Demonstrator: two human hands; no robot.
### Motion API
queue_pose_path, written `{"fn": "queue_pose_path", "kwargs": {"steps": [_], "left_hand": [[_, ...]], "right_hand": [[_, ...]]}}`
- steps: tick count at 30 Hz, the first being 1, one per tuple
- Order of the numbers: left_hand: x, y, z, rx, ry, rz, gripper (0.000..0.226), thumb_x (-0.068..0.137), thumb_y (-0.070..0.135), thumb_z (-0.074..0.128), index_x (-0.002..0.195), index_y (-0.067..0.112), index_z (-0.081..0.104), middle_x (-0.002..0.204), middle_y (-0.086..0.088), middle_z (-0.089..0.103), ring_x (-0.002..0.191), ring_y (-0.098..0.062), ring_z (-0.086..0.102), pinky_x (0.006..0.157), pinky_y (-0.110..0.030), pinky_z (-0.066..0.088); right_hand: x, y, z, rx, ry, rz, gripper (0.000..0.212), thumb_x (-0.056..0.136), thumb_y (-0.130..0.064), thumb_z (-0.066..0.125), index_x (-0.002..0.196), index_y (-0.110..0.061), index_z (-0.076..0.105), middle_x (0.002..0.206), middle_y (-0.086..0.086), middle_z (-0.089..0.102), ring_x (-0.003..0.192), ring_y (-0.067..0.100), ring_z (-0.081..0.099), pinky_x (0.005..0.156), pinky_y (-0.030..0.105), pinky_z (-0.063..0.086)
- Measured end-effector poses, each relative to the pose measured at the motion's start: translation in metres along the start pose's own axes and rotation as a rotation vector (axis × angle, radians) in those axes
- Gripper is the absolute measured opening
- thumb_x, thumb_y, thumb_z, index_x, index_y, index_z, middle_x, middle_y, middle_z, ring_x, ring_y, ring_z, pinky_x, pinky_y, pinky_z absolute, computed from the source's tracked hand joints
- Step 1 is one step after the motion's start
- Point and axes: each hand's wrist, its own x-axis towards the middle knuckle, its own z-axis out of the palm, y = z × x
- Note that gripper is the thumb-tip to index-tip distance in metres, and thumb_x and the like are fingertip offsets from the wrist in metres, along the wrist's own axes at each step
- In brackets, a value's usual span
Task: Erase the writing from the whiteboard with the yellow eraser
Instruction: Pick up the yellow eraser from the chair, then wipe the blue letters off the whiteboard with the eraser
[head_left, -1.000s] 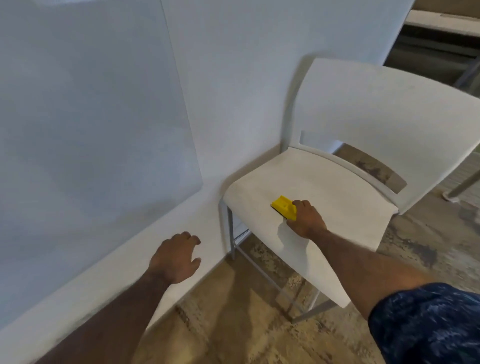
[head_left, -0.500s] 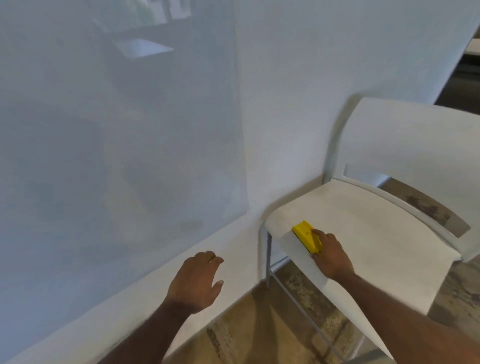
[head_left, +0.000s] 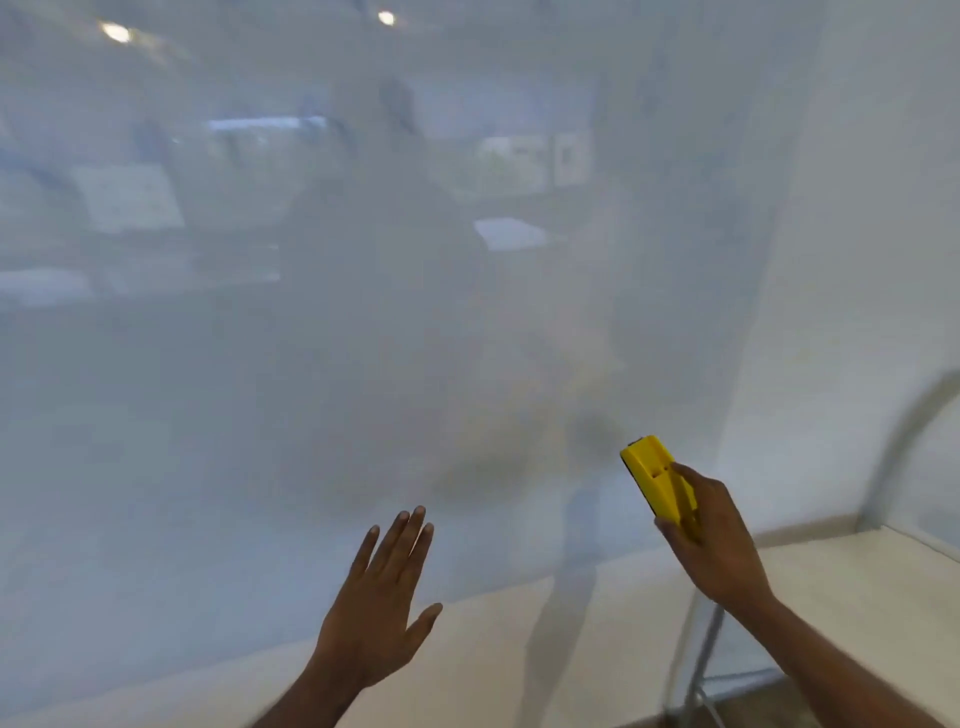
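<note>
whiteboard: most of the view is filled by it. Its glossy face carries dim reflections of ceiling lights at 11 and 12 o'clock. No writing can be made out through the blur.
yellow eraser: it is seen at 4 o'clock in the view, in front of the lower right part of the whiteboard. It is tilted, with its free end turned toward 11 o'clock, and a dark strip runs along its left edge. Whether it touches the board cannot be told.
right grip: the lower end of the yellow eraser is grasped, with the fingers wrapped over its back and the thumb below. The forearm comes in from 5 o'clock.
left grip: it is released, with the fingers straight and together and the thumb spread out to 3 o'clock. It is raised at 6 o'clock, palm toward the board, and nothing is held. The yellow eraser lies at 2 o'clock from it, well apart.
wall: a pale strip is seen at 2 o'clock, beside the whiteboard's right edge.
chair: a white seat and a thin metal leg are seen at 4 to 5 o'clock, against the wall.
</note>
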Motion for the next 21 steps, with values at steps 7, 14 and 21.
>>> {"fn": "queue_pose_path", "kwargs": {"steps": [7, 14, 21], "left_hand": [[-0.075, -0.103, -0.057, 0.093, 0.137, -0.153, 0.081, 0.093, 0.060, 0.043, 0.152, 0.005, 0.036, 0.164, -0.012, 0.029, 0.151, -0.025, 0.025, 0.113, -0.046, 0.026], [-0.126, -0.199, -0.102, 0.190, 0.249, -0.259, 0.080, 0.096, 0.059, 0.036, 0.153, 0.003, 0.034, 0.164, -0.013, 0.027, 0.152, -0.025, 0.021, 0.115, -0.047, 0.025], [-0.161, -0.288, -0.161, 0.230, 0.345, -0.348, 0.083, 0.093, 0.056, 0.041, 0.155, 0.003, 0.028, 0.166, -0.014, 0.023, 0.153, -0.026, 0.018, 0.120, -0.047, 0.017]], "right_hand": [[0.039, -0.163, 0.021, 0.043, 0.063, -0.287, 0.067, 0.078, -0.012, 0.078, 0.136, -0.016, 0.044, 0.119, 0.006, 0.050, 0.099, 0.020, 0.051, 0.071, 0.034, 0.044], [0.065, -0.303, 0.050, 0.036, 0.157, -0.525, 0.066, 0.075, -0.014, 0.079, 0.134, -0.016, 0.047, 0.114, 0.006, 0.049, 0.102, 0.028, 0.052, 0.083, 0.044, 0.047], [0.088, -0.435, 0.077, 0.007, 0.242, -0.649, 0.066, 0.076, -0.016, 0.077, 0.136, -0.016, 0.048, 0.112, 0.012, 0.049, 0.104, 0.033, 0.052, 0.085, 0.046, 0.045]]}}
